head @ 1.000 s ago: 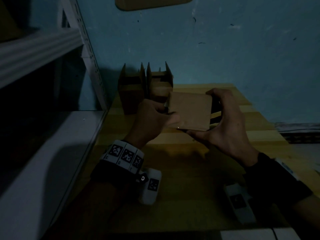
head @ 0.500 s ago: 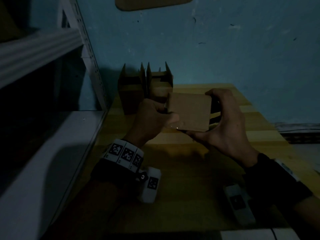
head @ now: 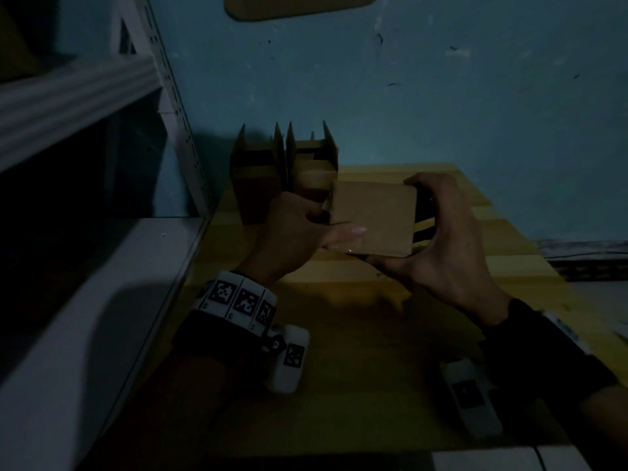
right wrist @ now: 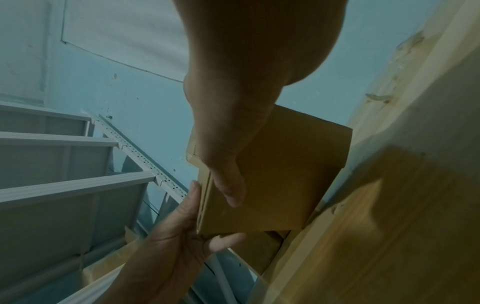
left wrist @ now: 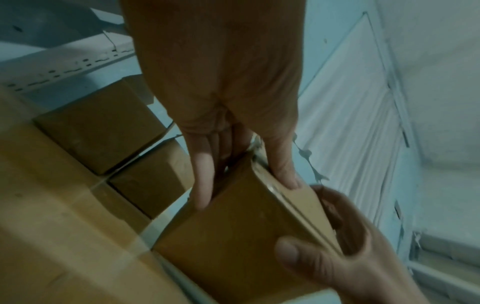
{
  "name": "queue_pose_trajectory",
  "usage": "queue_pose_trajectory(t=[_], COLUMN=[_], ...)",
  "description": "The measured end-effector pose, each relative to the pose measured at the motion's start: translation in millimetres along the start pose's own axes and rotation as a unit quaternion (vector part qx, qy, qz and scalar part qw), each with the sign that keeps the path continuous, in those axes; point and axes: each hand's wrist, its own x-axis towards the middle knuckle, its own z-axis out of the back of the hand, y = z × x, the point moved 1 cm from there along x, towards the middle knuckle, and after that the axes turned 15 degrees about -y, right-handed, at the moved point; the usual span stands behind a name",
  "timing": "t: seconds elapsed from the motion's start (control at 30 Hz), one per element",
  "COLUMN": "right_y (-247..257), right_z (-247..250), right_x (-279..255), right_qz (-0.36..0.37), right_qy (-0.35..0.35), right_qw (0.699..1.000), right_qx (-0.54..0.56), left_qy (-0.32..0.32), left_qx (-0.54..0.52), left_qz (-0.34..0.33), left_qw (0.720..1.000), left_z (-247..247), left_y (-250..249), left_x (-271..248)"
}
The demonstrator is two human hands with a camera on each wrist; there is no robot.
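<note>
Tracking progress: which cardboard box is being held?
The front box, between left hand and right hand; the two open boxes stand by the wall.

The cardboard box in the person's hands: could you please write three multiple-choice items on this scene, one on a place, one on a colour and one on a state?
1. Where do the open boxes stand?
A. on a chair
B. at the back of the table, near the wall
C. on the floor

2. What colour is the wall?
A. red
B. blue
C. yellow

3. How is the small box held?
A. by the left hand alone
B. by nobody
C. by both hands

1 B: they stand on the tabletop's far edge.
2 B: the head view shows blue paint.
3 C: the left hand and right hand grip opposite ends.
</note>
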Motion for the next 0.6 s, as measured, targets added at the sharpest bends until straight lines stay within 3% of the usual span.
queue_pose_trajectory(t=[0.37, 0.47, 0.6], right_y=[4, 3, 1], right_z=[6, 8, 10], right_x=[1, 1, 1], right_qz=[0.004, -0.001, -0.016], right_qy=[0.005, 0.009, 0.017], right_qw=[1.0, 1.0, 0.999], right_qx=[0.022, 0.027, 0.038], left_qy=[0.126, 0.129, 0.083], left_qx=[0.021, -0.003, -0.066], left_qz=[-0.007, 0.016, 0.082], left_qw=[0.992, 0.991, 0.991], left_z=[20, 21, 19], left_y=[-4, -5, -8], left_x=[8, 6, 5])
